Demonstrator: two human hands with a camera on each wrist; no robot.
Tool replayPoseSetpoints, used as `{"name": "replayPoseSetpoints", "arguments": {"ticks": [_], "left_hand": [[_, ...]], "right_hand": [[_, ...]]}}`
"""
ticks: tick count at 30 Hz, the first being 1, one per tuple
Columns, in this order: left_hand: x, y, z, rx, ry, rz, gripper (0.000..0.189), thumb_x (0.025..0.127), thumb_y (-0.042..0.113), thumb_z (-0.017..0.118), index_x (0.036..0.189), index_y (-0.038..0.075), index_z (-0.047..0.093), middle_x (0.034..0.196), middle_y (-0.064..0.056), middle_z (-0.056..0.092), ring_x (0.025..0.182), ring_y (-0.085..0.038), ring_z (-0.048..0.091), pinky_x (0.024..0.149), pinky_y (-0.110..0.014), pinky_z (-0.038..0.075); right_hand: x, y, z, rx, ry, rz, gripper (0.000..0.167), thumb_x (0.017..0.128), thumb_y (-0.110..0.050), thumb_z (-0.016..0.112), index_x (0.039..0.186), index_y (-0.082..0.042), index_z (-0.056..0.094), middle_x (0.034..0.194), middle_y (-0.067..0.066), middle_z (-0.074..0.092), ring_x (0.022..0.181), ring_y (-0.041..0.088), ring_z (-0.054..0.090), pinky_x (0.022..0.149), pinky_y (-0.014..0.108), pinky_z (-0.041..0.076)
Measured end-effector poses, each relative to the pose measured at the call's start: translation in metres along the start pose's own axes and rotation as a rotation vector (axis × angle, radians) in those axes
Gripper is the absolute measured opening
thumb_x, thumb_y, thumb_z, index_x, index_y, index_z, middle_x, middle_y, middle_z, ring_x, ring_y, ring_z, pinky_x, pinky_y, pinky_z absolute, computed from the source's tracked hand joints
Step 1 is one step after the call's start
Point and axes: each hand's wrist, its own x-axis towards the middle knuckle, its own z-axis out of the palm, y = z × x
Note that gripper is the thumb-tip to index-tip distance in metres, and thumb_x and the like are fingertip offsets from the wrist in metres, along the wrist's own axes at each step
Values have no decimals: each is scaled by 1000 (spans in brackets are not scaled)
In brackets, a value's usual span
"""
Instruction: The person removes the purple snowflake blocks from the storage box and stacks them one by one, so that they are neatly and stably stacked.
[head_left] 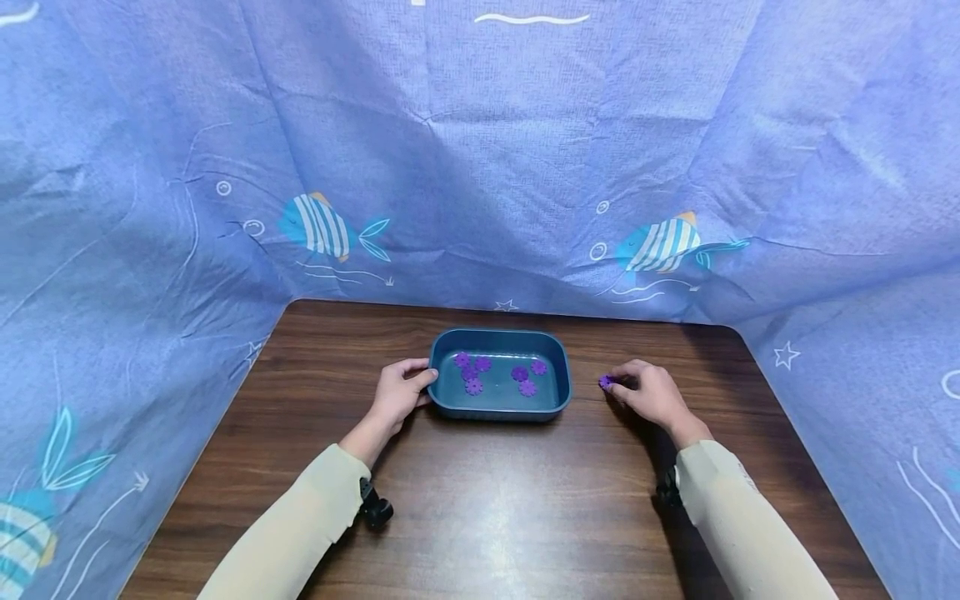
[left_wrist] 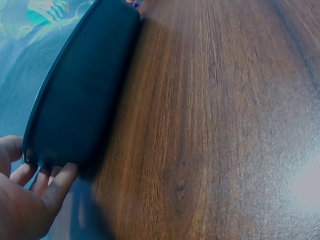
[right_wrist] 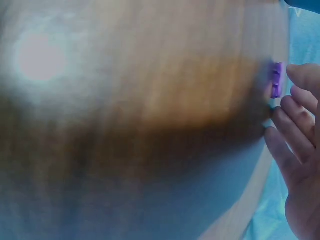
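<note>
A dark teal plastic tray (head_left: 498, 414) stands on the table, with several small purple notched discs (head_left: 527, 388) lying in it in two loose groups. My left hand (head_left: 397, 392) grips the tray's left end, thumb at the rim and fingers against the outer wall; the left wrist view shows those fingers (left_wrist: 62, 180) touching the wall. To the right of the tray, another purple notched disc (head_left: 604, 382) rests on the table. Around it are the thumb and fingertips of my right hand (head_left: 648, 393). In the right wrist view, a narrow gap separates this disc (right_wrist: 276, 80) from the thumb.
The brown wooden table (head_left: 480, 492) reaches back to a blue fish-patterned cloth (head_left: 480, 167), which hangs behind it and along both sides. A black wrist camera (head_left: 377, 507) sits under the left sleeve, and another (head_left: 667, 487) is on the right wrist.
</note>
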Motion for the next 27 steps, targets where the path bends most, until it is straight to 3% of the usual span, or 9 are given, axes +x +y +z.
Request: {"name": "replayPoseSetpoints", "arguments": {"ticks": [9, 18, 27], "left_hand": [[-2, 1, 0, 4, 3, -3, 37, 99, 11, 68, 134, -2, 64, 129, -26, 66, 111, -32, 69, 80, -37, 64], [-3, 1, 0, -2, 3, -6, 37, 99, 10, 68, 134, -1, 64, 129, -26, 67, 110, -31, 69, 81, -38, 64], [-3, 0, 1, -4, 12, 2, 36, 98, 9, 69, 132, -2, 65, 125, -25, 68, 107, -29, 70, 79, -36, 64]], "right_hand": [[18, -17, -16, 125, 17, -29, 24, 92, -10, 74, 112, 4, 74, 105, 16, 72, 90, 28, 72, 80, 42, 62], [41, -52, -28, 98, 5, -120, 25, 91, -15, 78, 112, -4, 75, 108, 15, 71, 93, 28, 70, 80, 46, 61], [60, -87, -20, 98, -28, -190, 31, 88, -22, 82, 114, -6, 76, 109, 11, 72, 95, 27, 69, 82, 46, 60]]}}
